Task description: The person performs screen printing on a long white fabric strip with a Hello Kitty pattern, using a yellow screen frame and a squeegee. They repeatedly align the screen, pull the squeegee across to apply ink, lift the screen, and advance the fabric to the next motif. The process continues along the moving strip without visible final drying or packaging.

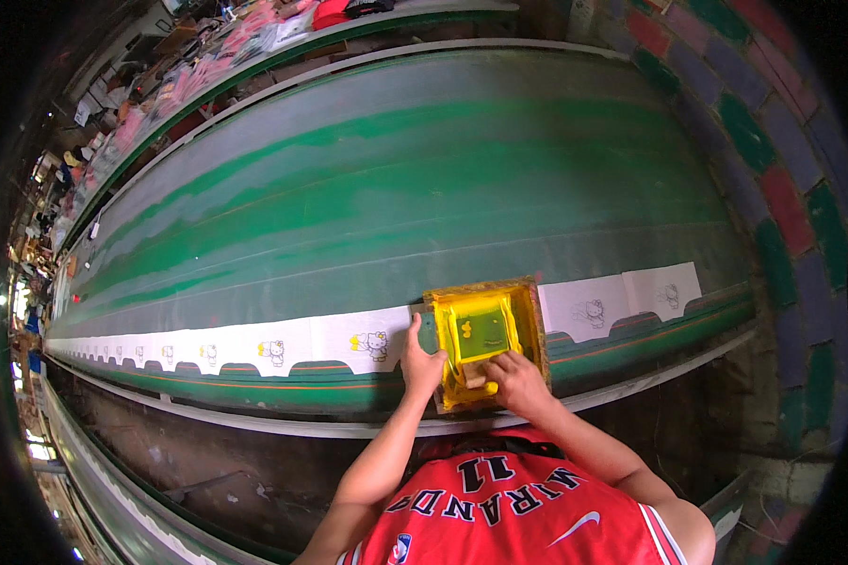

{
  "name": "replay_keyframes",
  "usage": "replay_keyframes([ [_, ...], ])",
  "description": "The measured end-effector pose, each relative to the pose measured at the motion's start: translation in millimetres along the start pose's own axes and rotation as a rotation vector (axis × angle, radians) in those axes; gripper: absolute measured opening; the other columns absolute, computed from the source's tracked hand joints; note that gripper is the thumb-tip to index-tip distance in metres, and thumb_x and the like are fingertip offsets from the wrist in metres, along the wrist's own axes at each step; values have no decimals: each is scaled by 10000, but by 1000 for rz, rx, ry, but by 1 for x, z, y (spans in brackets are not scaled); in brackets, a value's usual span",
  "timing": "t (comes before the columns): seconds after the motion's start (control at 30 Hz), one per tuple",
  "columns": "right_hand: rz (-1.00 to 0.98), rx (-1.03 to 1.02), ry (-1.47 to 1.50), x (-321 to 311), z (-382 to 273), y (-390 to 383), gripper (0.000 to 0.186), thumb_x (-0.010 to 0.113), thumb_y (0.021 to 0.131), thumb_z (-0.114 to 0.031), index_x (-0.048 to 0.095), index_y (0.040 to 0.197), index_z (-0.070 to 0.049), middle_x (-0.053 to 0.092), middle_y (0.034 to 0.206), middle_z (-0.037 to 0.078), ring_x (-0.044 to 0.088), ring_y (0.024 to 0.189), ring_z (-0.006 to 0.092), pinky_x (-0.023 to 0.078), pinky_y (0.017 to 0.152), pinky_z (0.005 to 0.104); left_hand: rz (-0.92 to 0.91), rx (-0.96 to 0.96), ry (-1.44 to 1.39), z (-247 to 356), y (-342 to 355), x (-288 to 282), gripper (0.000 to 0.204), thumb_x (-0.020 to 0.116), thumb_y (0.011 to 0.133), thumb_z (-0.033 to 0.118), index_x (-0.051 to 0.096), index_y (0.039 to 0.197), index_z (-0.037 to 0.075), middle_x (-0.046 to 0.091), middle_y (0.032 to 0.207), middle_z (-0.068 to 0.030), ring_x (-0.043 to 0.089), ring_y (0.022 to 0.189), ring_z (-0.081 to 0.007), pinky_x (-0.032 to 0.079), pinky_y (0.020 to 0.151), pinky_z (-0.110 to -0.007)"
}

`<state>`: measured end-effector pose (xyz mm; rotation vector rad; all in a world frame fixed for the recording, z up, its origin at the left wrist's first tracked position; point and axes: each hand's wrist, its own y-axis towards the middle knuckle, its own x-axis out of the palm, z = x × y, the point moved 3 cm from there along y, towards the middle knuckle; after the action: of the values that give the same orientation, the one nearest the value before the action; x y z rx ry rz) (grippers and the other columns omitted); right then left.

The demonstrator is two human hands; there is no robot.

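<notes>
A wooden-framed printing screen smeared with yellow ink lies over the row of white cloth pieces, near the table's front edge. My left hand grips its left side, with the thumb toward the mesh. Inside the frame, my right hand is closed around a small squeegee at the near end of the mesh. Yellow ink is heaped beside that tool. Left of the screen, a white cloth piece carries a cartoon cat outline with yellow parts. To the right, another cloth piece shows a grey outline without yellow.
A long green and grey table stretches far to the left, its front rail close to my body. Behind it, a second table holds pink and white piles. A painted brick wall stands at the right.
</notes>
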<state>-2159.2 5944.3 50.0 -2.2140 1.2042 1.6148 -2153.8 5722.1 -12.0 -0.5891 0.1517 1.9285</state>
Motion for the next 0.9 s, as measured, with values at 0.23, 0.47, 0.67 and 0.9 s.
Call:
replay_keyframes([
  [0.23, -40, 13, 55, -25, 18, -12, 403, 734, 681, -42, 699, 1083, -27, 690, 1076, 127, 662, 1010, 335, 560, 904, 430, 58, 137, -156, 44, -15, 5, 922, 701, 727, -70, 431, 1602, 34, 561, 1542, -215, 548, 1419, -300, 399, 1197, -392],
  [0.47, -51, 52, 35, -89, 90, -56, 410, 747, 714, -44, 714, 1122, -20, 701, 1091, 129, 670, 1016, 336, 560, 907, 432, 82, 230, -150, 83, -25, 104, 904, 690, 745, -65, 436, 1605, 53, 582, 1529, -221, 576, 1398, -278, 432, 1169, -378],
  [0.67, -7, 49, 7, -127, 153, -101, 359, 745, 651, -45, 689, 1006, -38, 648, 988, 118, 637, 976, 338, 557, 880, 439, 39, 180, -167, 108, -37, 187, 911, 708, 741, -45, 435, 1605, 59, 577, 1531, -213, 552, 1427, -316, 415, 1185, -394],
  [0.9, -71, 52, 31, -131, 178, -124, 427, 767, 633, -46, 693, 1054, -37, 648, 1012, 121, 632, 999, 341, 553, 895, 440, 13, 87, -158, 116, -49, 214, 917, 724, 746, -11, 419, 1608, 50, 570, 1527, -229, 560, 1416, -334, 420, 1178, -394],
])
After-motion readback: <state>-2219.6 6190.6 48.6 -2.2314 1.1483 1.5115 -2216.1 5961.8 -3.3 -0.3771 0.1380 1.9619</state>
